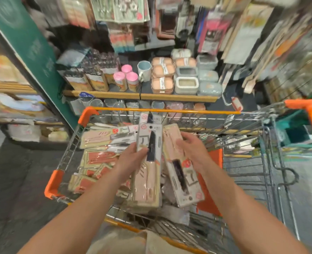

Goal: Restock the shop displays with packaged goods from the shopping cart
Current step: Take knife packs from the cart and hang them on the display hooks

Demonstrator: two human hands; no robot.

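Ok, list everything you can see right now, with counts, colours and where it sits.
Shopping cart: one, orange-trimmed wire, centre.
Knife packs: many, pink and coral, piled in cart.
Held knife packs: stack in left hand, one in right.
Pink-lidded jars: three, shelf.
Mug: one, pale blue, shelf.
Lidded containers: several, peach, beside mug.
Grey containers: several, right of peach ones.
Hanging goods: many, blurred, above.
Hands: left, right, over cart.

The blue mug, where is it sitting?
The blue mug stands on the wooden shelf beyond the cart, between pink-lidded jars and peach lunch boxes.
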